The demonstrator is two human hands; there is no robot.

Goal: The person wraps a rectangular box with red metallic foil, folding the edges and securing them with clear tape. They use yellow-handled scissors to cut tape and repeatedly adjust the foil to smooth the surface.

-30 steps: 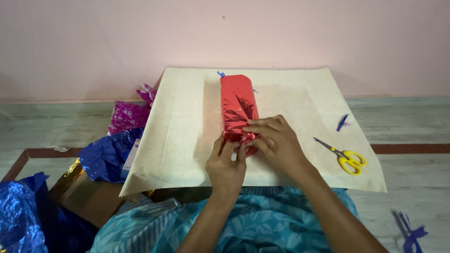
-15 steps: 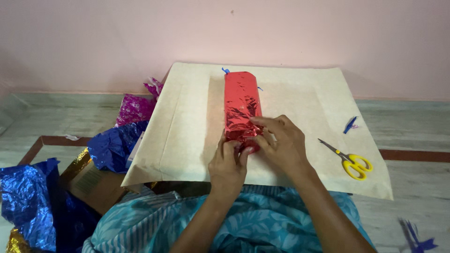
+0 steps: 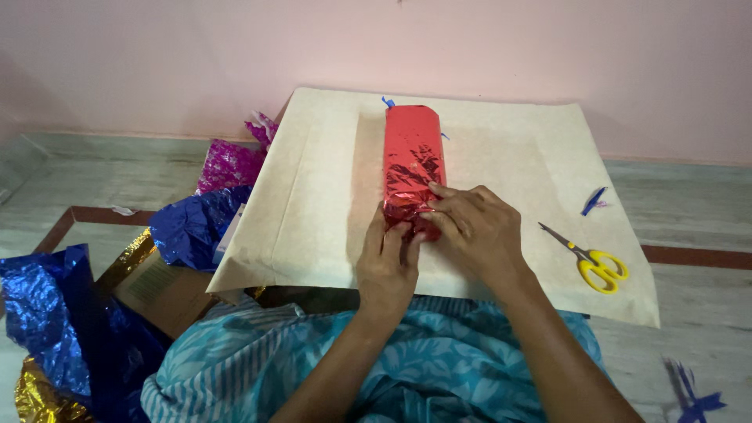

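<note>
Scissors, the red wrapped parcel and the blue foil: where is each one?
scissors (image 3: pixel 601 270), head view, on the yellow handles.
red wrapped parcel (image 3: pixel 413 153), head view, on its top face, above the hands.
blue foil (image 3: pixel 192 227), head view, on the crumpled sheet left of the board.

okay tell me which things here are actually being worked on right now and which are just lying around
In hand:
red foil-wrapped package, near end pinched by left hand and right hand
beige board under it

Lying about:
yellow-handled scissors
blue foil, left of board
magenta foil
cardboard box
blue scrap
</note>
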